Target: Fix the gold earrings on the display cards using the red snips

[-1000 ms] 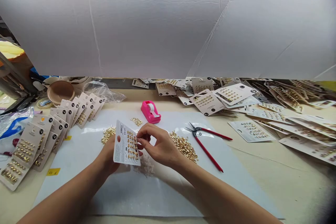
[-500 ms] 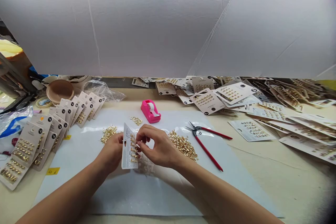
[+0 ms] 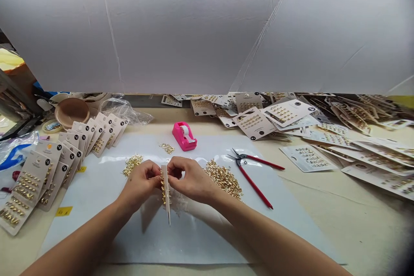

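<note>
An earring card (image 3: 167,200) stands nearly edge-on to me above the white sheet, gold earrings along its left face. My left hand (image 3: 142,181) is closed at that face, its fingertips pinched by the earrings. From the other side my right hand (image 3: 190,181) grips the card near its top, thumb and fingers closed. Whatever small part lies in the fingertips is hidden. Below the card rests a heap of small clear pieces (image 3: 179,202). Close to my right hand is a pile of small gold pieces (image 3: 224,179); gold rings or hooks (image 3: 132,164) lie beyond my left hand.
Red-handled pliers (image 3: 254,177) lie open on the sheet at right. A pink tape dispenser (image 3: 184,136) stands behind the hands. Filled earring cards (image 3: 32,181) fan out at left, with more (image 3: 287,114) heaped at right. A white panel (image 3: 194,30) hangs across the back.
The card has turned from showing its earrings on the right to edge-on with them at left. My left hand has moved right, close to my right hand.
</note>
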The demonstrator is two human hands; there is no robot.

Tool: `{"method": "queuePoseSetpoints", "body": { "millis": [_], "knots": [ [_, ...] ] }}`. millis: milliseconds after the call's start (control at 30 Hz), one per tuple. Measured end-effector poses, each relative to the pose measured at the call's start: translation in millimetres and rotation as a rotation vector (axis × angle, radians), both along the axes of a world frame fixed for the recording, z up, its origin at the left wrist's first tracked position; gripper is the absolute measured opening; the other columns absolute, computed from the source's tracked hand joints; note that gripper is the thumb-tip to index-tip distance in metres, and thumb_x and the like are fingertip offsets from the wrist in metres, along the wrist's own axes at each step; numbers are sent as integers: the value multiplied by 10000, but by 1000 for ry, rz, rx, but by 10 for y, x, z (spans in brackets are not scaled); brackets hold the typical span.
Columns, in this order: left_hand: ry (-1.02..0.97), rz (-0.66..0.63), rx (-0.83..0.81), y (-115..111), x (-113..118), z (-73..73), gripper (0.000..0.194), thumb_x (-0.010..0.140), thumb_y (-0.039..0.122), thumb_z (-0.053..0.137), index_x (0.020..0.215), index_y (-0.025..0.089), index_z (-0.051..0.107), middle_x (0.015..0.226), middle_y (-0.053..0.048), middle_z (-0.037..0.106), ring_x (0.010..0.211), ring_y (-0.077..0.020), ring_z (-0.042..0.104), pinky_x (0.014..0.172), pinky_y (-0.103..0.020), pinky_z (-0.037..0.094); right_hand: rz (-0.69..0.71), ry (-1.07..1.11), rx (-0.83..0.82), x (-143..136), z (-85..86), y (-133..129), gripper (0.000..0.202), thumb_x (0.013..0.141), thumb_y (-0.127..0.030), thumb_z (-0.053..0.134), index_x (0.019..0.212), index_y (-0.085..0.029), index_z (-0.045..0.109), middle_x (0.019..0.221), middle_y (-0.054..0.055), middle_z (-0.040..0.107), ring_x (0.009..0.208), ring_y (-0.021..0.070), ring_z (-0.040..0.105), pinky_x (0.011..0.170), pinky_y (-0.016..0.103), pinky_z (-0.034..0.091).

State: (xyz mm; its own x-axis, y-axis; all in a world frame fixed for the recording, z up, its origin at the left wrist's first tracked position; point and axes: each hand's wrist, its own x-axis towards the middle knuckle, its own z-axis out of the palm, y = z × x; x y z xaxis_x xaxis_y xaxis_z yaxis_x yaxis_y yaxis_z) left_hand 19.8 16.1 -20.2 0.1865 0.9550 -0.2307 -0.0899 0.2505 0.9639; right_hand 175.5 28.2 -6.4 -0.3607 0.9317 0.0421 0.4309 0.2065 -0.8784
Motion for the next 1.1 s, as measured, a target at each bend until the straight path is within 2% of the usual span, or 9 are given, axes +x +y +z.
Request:
{"method": "queuePoseSetpoints", "body": {
  "millis": [100, 167, 267, 367, 500, 700, 900, 1100],
  "knots": [
    [-139, -22, -114, 2, 7, 48, 219, 563, 247, 762, 626, 153, 574, 586, 2, 601, 576, -147, 577, 580, -273, 443, 28, 60, -2, 33, -9, 47, 98, 691, -96, 557, 660, -176, 603, 647, -10, 600, 598, 109, 531, 558, 233, 426],
    [-222, -22, -231, -2, 3, 90, 293, 530, 333, 776, 685, 147, 610, 613, -39, 639, 585, -197, 614, 588, -327, 465, 21, 68, 45, 88, -21, 103, 97, 737, -130, 554, 725, -183, 634, 716, 7, 636, 654, 124, 564, 600, 250, 446],
    [-306, -30, -300, -15, -22, 112, 459, 505, 465, 765, 788, 122, 651, 657, -99, 672, 598, -248, 642, 585, -368, 479, -91, -81, 188, 191, -55, 189, 114, 771, -148, 549, 789, -197, 650, 805, 24, 658, 700, 144, 572, 636, 279, 448],
    [-404, -24, -227, -22, -51, 74, 542, 554, 542, 716, 887, 118, 659, 796, -137, 700, 674, -258, 659, 621, -364, 501, -140, -303, 265, 255, -110, 243, 155, 803, -125, 522, 812, -196, 659, 873, 40, 661, 761, 166, 585, 685, 304, 442],
    [-434, 111, -156, -14, -51, 80, 419, 643, 447, 684, 939, 154, 635, 1013, -136, 678, 762, -249, 661, 584, -317, 512, -75, -458, 300, 233, -197, 255, 203, 833, -104, 494, 866, -180, 679, 912, 54, 650, 802, 172, 590, 687, 286, 430],
    [-477, 145, -150, 11, -23, 198, 341, 669, 417, 658, 904, 176, 600, 969, -125, 679, 728, -243, 663, 498, -280, 477, 83, -539, 364, 70, -304, 271, 217, 867, -110, 481, 830, -180, 683, 917, 71, 618, 844, 164, 554, 679, 259, 393],
    [-486, 156, -154, -16, -17, 231, 321, 620, 371, 693, 849, 167, 597, 883, -112, 679, 791, -260, 654, 520, -274, 466, 9, -605, 302, 53, -326, 290, 132, 856, -128, 507, 818, -163, 628, 871, 65, 593, 788, 161, 536, 631, 257, 358],
    [-522, 126, -181, -19, -37, 191, 328, 623, 366, 724, 859, 175, 600, 869, -81, 679, 845, -279, 655, 683, -379, 525, -64, -646, 237, 90, -306, 271, 47, 840, -188, 548, 850, -176, 592, 879, 61, 596, 766, 174, 541, 584, 264, 315]
  ]
}}
